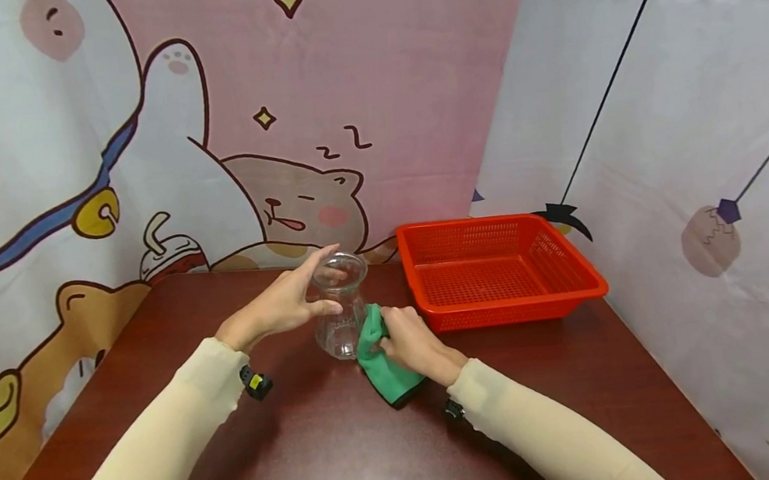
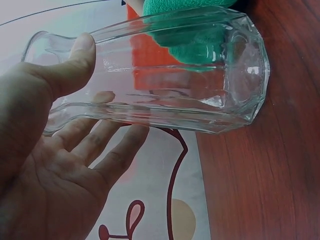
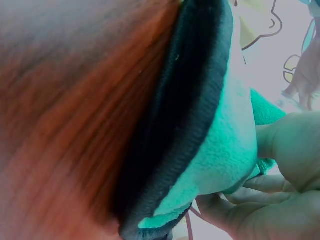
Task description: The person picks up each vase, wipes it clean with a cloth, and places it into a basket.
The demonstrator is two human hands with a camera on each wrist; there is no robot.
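Note:
A clear glass vase (image 1: 340, 337) with a flared rim and faceted base stands upright on the dark red-brown table (image 1: 294, 453). My left hand (image 1: 277, 302) holds it at the neck, thumb on the near side and fingers behind the glass (image 2: 240, 80). To the vase's right, my right hand (image 1: 414, 340) grips a bunched green cloth (image 1: 392, 378) with a dark edging. One part of the cloth is up against the vase's side; whether it touches the glass I cannot tell. In the right wrist view the cloth (image 3: 215, 155) hangs from the fingers, partly hiding them.
A red plastic basket (image 1: 505, 313) with mesh walls sits at the back right, just beyond my right hand. Behind the table hangs a cartoon-printed cloth backdrop (image 1: 405, 97), which also runs along both sides.

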